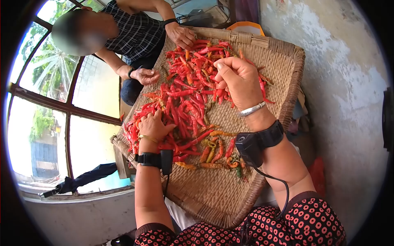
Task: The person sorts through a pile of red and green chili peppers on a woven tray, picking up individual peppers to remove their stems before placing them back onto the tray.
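Note:
Red chili peppers (193,108) lie heaped across a large woven tray (199,190). My left hand (152,126) rests on the left part of the heap, thumb spread away from the fingers; no pepper shows in its grip. Above the right side of the heap, my right hand (238,80) is raised with thumb and fingers pinched together. Whatever may be between those fingertips is too small to make out. Several orange and greenish chilies (211,151) lie apart, closer to me.
Across the tray sits another person (135,35), one hand (180,36) at the heap's far edge and the other (146,76) beside the rim. A folded dark umbrella (88,177) leans by the window at left. A worn plaster wall (332,74) stands at right.

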A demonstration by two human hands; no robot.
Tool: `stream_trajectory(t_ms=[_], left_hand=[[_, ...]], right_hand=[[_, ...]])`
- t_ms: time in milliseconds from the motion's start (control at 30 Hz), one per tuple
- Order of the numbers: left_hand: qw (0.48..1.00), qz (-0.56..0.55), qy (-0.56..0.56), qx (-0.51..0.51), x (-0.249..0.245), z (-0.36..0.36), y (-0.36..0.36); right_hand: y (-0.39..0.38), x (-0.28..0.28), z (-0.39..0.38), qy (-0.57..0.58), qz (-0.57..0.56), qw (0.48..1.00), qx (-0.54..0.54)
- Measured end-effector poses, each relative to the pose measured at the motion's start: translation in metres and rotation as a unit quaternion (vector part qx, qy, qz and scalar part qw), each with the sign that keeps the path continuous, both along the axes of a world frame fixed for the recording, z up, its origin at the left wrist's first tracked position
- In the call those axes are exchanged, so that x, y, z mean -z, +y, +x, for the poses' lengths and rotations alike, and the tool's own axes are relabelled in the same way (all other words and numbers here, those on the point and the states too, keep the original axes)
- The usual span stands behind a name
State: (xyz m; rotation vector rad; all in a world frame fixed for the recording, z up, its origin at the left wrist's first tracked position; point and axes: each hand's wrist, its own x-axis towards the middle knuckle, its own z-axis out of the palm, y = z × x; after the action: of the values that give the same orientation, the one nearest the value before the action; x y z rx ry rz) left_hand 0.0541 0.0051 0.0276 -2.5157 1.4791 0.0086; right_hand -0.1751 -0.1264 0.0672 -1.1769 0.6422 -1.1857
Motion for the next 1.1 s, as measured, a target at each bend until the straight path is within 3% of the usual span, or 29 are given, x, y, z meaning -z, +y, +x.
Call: stream_trajectory(t_ms=[200, 367, 433, 500, 567, 700, 900, 1000, 1100], left_hand=[[0.99, -0.092, 0.007, 0.106, 0.007, -0.012, 0.008], [0.991, -0.07, 0.031, 0.108, -0.009, -0.029, 0.007], [0.986, -0.093, 0.077, 0.119, -0.015, -0.037, 0.01], [0.986, -0.098, 0.089, 0.1, -0.019, -0.048, 0.014], [0.976, -0.125, 0.128, 0.126, -0.013, -0.05, 0.018], [0.95, -0.167, 0.213, 0.155, -0.011, -0.042, 0.022], [0.935, -0.197, 0.264, 0.134, -0.012, -0.027, 0.031], [0.937, -0.197, 0.262, 0.12, -0.01, -0.033, 0.03], [0.942, -0.179, 0.256, 0.119, -0.003, -0.036, 0.024]], right_hand=[[0.003, 0.001, 0.003, 0.047, -0.002, 0.998, -0.031], [0.007, 0.016, 0.012, 0.152, -0.066, 0.983, -0.085], [0.013, 0.019, 0.015, 0.238, -0.169, 0.952, -0.087], [0.016, 0.024, 0.019, 0.272, -0.163, 0.94, -0.124], [0.021, 0.03, 0.025, 0.342, -0.257, 0.888, -0.167], [0.035, 0.043, 0.04, 0.457, -0.281, 0.81, -0.236], [0.045, 0.071, 0.054, 0.444, -0.317, 0.789, -0.284], [0.046, 0.079, 0.056, 0.405, -0.266, 0.813, -0.324], [0.048, 0.084, 0.057, 0.437, -0.334, 0.769, -0.326]])
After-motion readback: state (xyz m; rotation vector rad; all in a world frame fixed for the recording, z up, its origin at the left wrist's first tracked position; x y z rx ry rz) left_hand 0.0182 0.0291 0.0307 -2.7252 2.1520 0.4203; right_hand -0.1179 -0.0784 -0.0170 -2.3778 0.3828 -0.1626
